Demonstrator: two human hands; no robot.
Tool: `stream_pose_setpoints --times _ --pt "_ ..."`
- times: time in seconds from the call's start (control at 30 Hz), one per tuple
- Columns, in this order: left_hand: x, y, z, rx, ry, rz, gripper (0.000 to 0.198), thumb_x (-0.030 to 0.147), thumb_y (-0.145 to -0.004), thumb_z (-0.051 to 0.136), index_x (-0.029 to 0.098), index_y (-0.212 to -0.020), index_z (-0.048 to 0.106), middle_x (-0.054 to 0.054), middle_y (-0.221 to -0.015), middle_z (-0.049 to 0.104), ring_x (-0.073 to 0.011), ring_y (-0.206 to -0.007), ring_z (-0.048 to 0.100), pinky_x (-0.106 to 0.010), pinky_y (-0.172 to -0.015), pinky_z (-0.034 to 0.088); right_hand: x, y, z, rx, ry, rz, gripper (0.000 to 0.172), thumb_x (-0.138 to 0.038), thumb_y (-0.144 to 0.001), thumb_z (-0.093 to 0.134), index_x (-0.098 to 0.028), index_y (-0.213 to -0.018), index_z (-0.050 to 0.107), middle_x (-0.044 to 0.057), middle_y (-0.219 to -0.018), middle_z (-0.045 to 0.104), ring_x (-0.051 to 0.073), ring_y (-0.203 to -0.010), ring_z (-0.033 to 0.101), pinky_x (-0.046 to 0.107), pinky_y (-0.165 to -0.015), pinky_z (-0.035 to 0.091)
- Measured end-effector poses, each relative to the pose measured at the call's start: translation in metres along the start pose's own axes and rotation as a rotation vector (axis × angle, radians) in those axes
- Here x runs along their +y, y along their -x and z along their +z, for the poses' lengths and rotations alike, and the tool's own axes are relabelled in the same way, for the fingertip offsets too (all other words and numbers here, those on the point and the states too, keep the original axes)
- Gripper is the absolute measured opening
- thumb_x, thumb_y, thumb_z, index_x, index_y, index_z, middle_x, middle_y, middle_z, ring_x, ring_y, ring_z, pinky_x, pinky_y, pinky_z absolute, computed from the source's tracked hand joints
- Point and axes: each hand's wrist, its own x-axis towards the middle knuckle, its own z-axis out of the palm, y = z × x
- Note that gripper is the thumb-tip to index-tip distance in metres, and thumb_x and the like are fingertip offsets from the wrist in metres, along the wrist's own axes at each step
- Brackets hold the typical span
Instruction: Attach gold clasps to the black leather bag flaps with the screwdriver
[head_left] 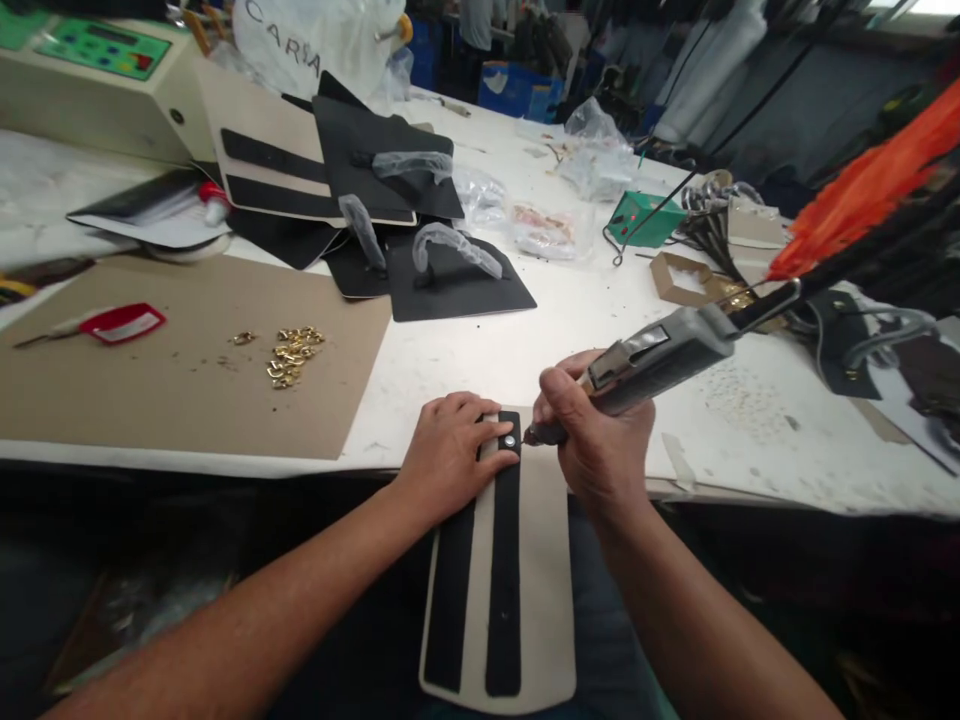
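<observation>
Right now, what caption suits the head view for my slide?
Left hand on a beige panel with black strips; right hand holding a grey tool.

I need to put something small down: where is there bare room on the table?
Bare white tabletop lies between the black panels and the left hand; the brown board has room left of the gold pieces, toward its near edge. Crowded: around the green box.

a long white table point(450, 365) runs across the room, its top marked with small stains. beyond it, a blue bin point(517, 90) stands in a dim, cluttered back area. a dull grey wall point(832, 95) rises at right, under a bright window point(911, 5) cut off by the top edge.
</observation>
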Motion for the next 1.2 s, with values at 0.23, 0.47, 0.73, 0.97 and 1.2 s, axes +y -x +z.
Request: stream_pose_setpoints --times 0.23,0.47,0.73,0.97,1.2 --pt "-0.001 0.0 0.0 0.001 0.029 0.005 0.029 0.044 -0.088 0.082 0.034 -0.114 0.078 0.0 -0.134 0.071 -0.0304 -0.129 0.056 -0.053 -0.106 0.041 0.009 -0.003 0.008 -0.054 0.1 0.009 0.038 -0.047 -0.08 0.089 -0.02 -0.08 0.063 -0.002 -0.067 0.062 0.015 -0.058 0.059 0.028 -0.055 0.051" --pt "-0.001 0.0 0.0 0.003 0.036 0.005 0.028 0.043 -0.087 0.082 0.034 -0.113 0.078 0.0 -0.133 0.072 -0.0309 -0.129 0.057 -0.053 -0.106 0.041 0.015 -0.001 0.006 -0.055 0.122 0.008 0.035 -0.044 -0.081 0.088 -0.02 -0.082 0.063 -0.002 -0.067 0.062 0.016 -0.058 0.06 0.028 -0.056 0.051" --pt "0.0 -0.001 -0.002 -0.016 0.025 -0.004 0.028 0.044 -0.088 0.081 0.033 -0.114 0.078 -0.001 -0.135 0.071 -0.0311 -0.131 0.055 -0.054 -0.106 0.041 0.013 -0.002 0.006 -0.102 0.103 -0.047 0.03 -0.036 -0.086 0.082 -0.021 -0.077 0.058 -0.003 -0.067 0.062 0.015 -0.056 0.059 0.028 -0.055 0.05" --pt "0.0 0.0 -0.001 -0.022 0.014 -0.006 0.029 0.045 -0.089 0.079 0.033 -0.115 0.078 -0.003 -0.136 0.07 -0.0325 -0.131 0.055 -0.055 -0.105 0.043 0.013 -0.003 0.004 -0.197 0.124 -0.029 0.025 -0.034 -0.086 0.08 -0.022 -0.08 0.06 -0.003 -0.07 0.063 0.014 -0.055 0.058 0.028 -0.053 0.05" --pt "0.0 -0.001 0.0 -0.012 -0.013 0.011 0.026 0.043 -0.092 0.076 0.033 -0.116 0.077 -0.003 -0.132 0.072 -0.0314 -0.128 0.057 -0.053 -0.102 0.043 0.017 -0.001 0.0 -0.3 -0.018 -0.102 0.025 -0.027 -0.088 0.078 -0.022 -0.078 0.057 -0.003 -0.073 0.061 0.014 -0.06 0.057 0.029 -0.057 0.05"
